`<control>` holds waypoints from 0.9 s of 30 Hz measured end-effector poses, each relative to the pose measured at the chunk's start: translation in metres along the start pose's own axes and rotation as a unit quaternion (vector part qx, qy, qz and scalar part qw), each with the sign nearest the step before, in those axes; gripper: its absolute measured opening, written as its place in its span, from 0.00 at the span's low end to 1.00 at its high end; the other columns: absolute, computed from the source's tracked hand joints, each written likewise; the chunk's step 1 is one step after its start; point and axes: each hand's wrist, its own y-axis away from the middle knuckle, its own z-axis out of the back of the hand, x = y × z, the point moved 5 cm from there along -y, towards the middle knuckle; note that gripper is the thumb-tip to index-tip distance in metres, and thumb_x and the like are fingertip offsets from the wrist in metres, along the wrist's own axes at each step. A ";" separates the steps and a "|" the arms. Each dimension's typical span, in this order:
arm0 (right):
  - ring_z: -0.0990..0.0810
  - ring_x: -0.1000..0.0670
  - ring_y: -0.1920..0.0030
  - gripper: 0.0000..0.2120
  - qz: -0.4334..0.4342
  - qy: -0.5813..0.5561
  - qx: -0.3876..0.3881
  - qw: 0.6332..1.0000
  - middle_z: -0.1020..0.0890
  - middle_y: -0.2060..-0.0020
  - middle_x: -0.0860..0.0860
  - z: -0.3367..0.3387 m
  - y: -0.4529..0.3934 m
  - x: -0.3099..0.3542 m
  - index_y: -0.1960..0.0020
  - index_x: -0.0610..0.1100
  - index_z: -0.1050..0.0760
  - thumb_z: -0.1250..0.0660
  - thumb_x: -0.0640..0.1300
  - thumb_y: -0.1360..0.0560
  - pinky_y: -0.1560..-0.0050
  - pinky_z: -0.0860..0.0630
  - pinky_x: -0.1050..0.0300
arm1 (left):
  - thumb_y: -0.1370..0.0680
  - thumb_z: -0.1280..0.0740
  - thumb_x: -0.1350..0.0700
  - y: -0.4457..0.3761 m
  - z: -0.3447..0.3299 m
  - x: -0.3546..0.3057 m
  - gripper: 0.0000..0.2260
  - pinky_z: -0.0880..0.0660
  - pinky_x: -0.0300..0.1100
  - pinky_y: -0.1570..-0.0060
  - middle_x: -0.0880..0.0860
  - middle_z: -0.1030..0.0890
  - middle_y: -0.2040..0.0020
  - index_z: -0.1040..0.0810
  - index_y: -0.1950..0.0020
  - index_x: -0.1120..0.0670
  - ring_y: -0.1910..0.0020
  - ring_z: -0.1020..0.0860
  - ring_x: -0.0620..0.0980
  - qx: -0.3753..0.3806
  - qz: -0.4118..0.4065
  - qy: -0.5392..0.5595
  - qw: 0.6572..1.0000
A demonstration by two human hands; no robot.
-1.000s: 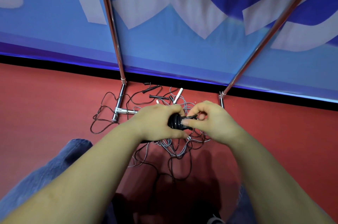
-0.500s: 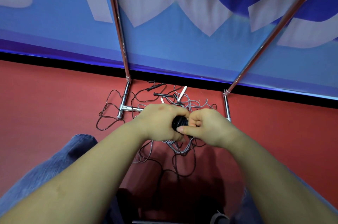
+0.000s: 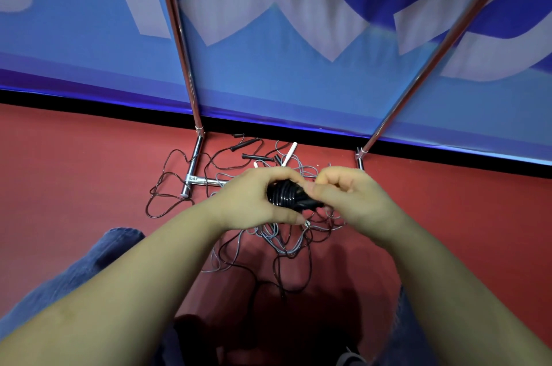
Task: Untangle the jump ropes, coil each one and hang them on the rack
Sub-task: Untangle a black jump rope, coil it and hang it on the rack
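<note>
Black rope coil (image 3: pixel 283 192) held up; grey/black rope tangle (image 3: pixel 277 234) on floor btwn rack (image 3: pixel 191 168) legs.

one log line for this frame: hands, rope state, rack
left hand: grips black rope coil | right hand: pinches coil end | tangled ropes: on floor | rack: no rope seen hung

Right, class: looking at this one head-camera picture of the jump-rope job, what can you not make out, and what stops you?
- Black rope coil: its full size, hidden by left hand and right hand.
- Rack: its top bar, cut off by the upper edge.
- Tangle on the floor: how many ropes, strands too thin and overlapping.
- White handle: which rope it belongs to.
</note>
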 end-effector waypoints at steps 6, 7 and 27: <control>0.27 0.55 0.67 0.09 0.023 -0.049 -0.115 0.992 0.23 0.66 0.49 0.009 -0.007 -0.002 0.59 0.50 0.22 0.32 0.36 0.27 0.63 0.28 0.64 | 0.34 0.22 0.55 -0.003 0.010 0.015 0.16 0.23 0.45 0.59 0.50 0.19 0.63 0.20 0.49 0.56 0.65 0.21 0.47 -0.144 0.108 0.181 0.967; 0.26 0.53 0.66 0.11 0.022 -0.031 -0.083 0.996 0.22 0.64 0.48 0.000 -0.008 -0.003 0.60 0.51 0.23 0.31 0.35 0.28 0.62 0.27 0.62 | 0.33 0.23 0.56 -0.004 0.008 0.015 0.16 0.24 0.42 0.61 0.50 0.19 0.63 0.20 0.48 0.57 0.66 0.22 0.46 -0.155 0.127 0.218 0.955; 0.21 0.58 0.68 0.13 0.028 -0.170 -0.116 0.978 0.21 0.64 0.51 -0.008 -0.015 -0.006 0.48 0.45 0.25 0.29 0.34 0.29 0.61 0.22 0.63 | 0.30 0.30 0.46 -0.009 -0.009 0.002 0.12 0.27 0.38 0.66 0.49 0.20 0.67 0.20 0.56 0.55 0.70 0.24 0.45 -0.093 0.152 0.357 0.917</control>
